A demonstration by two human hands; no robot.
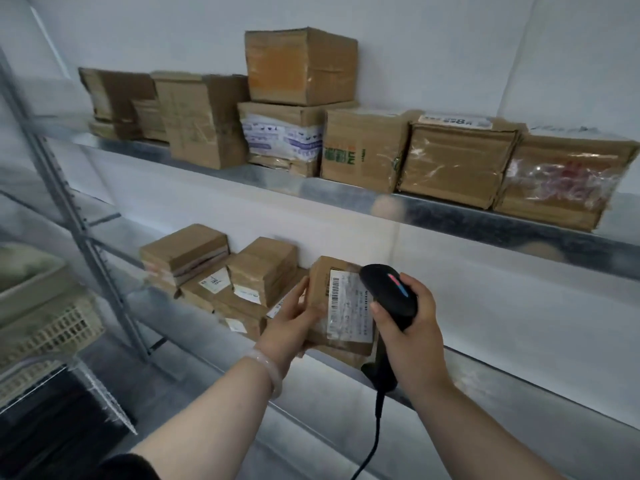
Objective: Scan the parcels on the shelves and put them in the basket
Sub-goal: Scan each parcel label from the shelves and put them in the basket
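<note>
Right hand [415, 323] fingers round scanner [388, 292], nose toward parcel [348, 306]; left hand [294, 320] fingers gripping parcel, long axis upright

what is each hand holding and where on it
The left hand grips the small parcel by its left edge; the right hand grips the black scanner by its handle.

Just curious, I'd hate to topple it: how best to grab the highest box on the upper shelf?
Probably from the front, clasping the top box by its two side faces: both stand free, while its base rests on the printed box and its back faces the wall.
</note>
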